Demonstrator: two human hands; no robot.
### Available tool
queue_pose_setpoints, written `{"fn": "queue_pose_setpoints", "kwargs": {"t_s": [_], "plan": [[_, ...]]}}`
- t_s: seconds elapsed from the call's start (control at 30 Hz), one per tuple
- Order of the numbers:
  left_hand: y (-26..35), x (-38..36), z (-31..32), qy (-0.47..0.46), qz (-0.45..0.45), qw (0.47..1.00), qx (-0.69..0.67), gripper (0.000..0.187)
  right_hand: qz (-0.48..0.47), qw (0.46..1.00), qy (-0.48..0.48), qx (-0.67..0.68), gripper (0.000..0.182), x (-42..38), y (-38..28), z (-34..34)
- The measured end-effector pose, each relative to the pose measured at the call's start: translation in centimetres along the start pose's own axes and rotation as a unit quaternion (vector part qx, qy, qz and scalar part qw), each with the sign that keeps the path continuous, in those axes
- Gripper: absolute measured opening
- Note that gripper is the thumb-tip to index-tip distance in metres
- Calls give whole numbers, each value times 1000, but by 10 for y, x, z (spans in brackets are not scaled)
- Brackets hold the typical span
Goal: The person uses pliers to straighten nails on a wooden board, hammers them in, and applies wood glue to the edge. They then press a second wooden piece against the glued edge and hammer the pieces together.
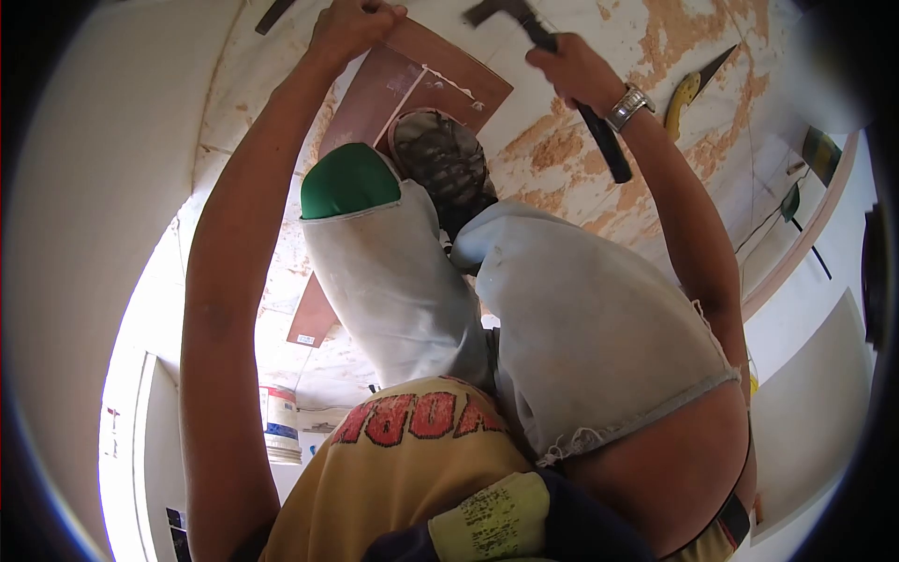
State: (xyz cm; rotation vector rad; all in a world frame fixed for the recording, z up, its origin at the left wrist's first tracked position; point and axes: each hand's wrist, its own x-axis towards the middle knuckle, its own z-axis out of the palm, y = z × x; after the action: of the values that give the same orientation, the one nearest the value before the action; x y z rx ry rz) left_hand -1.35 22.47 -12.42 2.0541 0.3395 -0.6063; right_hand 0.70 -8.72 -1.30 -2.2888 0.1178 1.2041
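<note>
My right hand [582,73], with a metal watch on its wrist, is wrapped round the handle of a hammer [611,150]. The hammer's head is raised at the upper middle, apart from the board. My left hand [354,30] has its fingers curled together at the far edge of a reddish-brown board [468,73]; what they pinch, if anything, is hidden. A pale line of paste-like material runs across this board. My patterned shoe [438,155] is at the board's near side, beside a green knee patch [351,183].
A saw with a yellow handle [684,101] lies right of my right hand on the stained, pale floor [552,150]. A smaller brown board piece [312,314] and a white bucket [280,421] are at left. A dark strip [274,15] lies at top left.
</note>
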Motion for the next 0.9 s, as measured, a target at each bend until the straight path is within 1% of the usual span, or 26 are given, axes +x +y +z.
{"fn": "queue_pose_setpoints", "kwargs": {"t_s": [0.03,0.13,0.17,0.2,0.27,0.3,0.33,0.37,0.47,0.5,0.53,0.6,0.7,0.73,0.77,0.8,0.87,0.9], "plan": [[1,3,-1,-2,3,1000,-3,46,6,995,-62,-72,35,0,2,10],[-3,3,-4,-8,7,1000,-4,46,-31,996,-43,-65,33,-8,6,-23],[-4,5,-4,-3,11,1000,-1,46,-27,1000,16,-3,31,-12,15,-29],[-5,1,0,-5,12,1000,-1,46,3,995,79,58,29,-14,23,-32],[-4,-1,4,4,5,1000,-2,46,-10,979,142,149,29,-16,46,-19],[-2,0,2,14,3,1000,0,46,1,995,89,51,30,-26,40,-10],[-2,0,1,11,5,1000,-1,45,13,998,34,-46,31,-38,32,3],[-1,-1,0,7,6,1000,-2,45,6,998,-8,-57,33,-39,43,15],[-14,10,6,-9,26,999,-44,44,-32,999,17,-33,33,-35,55,5],[-21,9,5,-16,34,997,-62,44,-1,997,64,-50,34,-41,50,1],[-9,-1,0,1,5,999,-49,42,-13,995,99,-17,33,-46,55,-2],[18,-12,-3,34,-46,998,-25,39,-5,986,128,103,30,-52,68,-14],[-10,0,6,23,27,999,-30,44,14,960,184,210,30,-37,87,-11],[-12,0,7,23,27,999,-41,45,19,950,199,241,30,-38,78,-5],[-14,0,7,26,24,998,-50,45,38,966,153,206,29,-45,71,8],[-13,1,7,27,21,998,-58,45,25,999,22,14,29,-48,69,12],[-10,-2,8,33,22,999,-29,46,20,999,-34,-29,32,-49,65,6],[-8,-1,6,41,22,999,-17,46,15,1000,-6,0,32,-47,65,-4]]}}
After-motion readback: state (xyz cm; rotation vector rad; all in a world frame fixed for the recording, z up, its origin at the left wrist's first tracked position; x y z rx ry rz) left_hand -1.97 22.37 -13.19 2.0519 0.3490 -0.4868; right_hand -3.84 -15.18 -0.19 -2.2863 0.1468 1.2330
